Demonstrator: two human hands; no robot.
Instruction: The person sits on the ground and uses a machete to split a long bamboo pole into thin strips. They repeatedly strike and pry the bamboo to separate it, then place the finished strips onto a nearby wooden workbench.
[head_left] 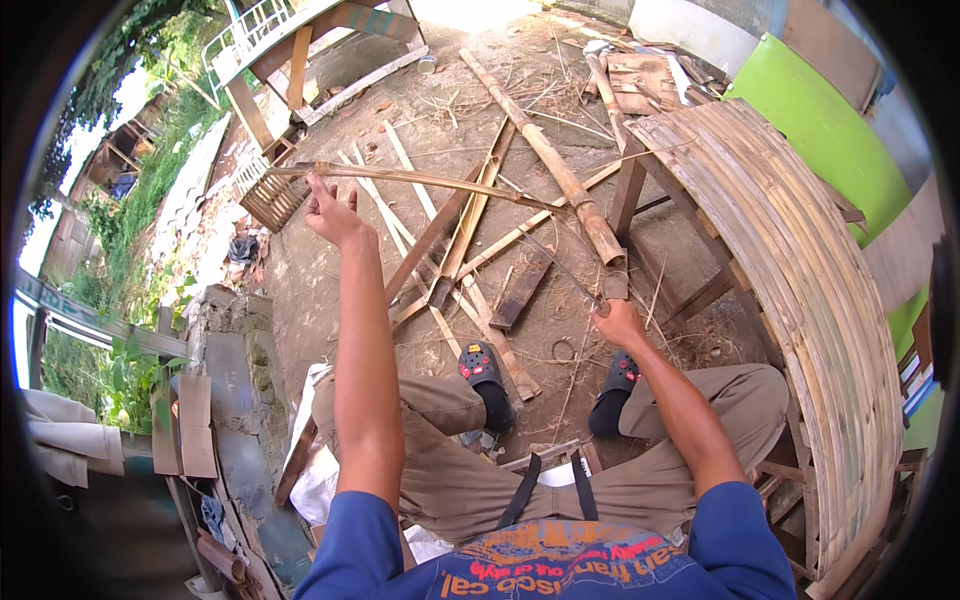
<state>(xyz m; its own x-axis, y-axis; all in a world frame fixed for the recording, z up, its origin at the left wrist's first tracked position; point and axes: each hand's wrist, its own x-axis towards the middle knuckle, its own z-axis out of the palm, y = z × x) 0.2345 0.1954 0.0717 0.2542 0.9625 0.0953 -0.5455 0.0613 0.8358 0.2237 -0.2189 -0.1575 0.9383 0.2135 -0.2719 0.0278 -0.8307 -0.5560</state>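
And it's tan all along the bamboo strip [420, 178], streaked with darker brown! The knife [568, 267] shows dull dark grey. Mottled tan and brown on the bamboo pole [540, 150]; the slatted bench [800, 300] runs pale straw, striped with thin dark lines. Lime green blazes off the panel [815, 130]! Deep blue shirt [345, 545], orange and red lettering; khaki-brown trousers [440, 450]; dark clogs [481, 366] dotted red, over black socks [497, 408].

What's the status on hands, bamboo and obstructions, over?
Left hand pinching bamboo strip. Right hand gripping long-bladed knife. Possibly in the way: bamboo pole near knife.
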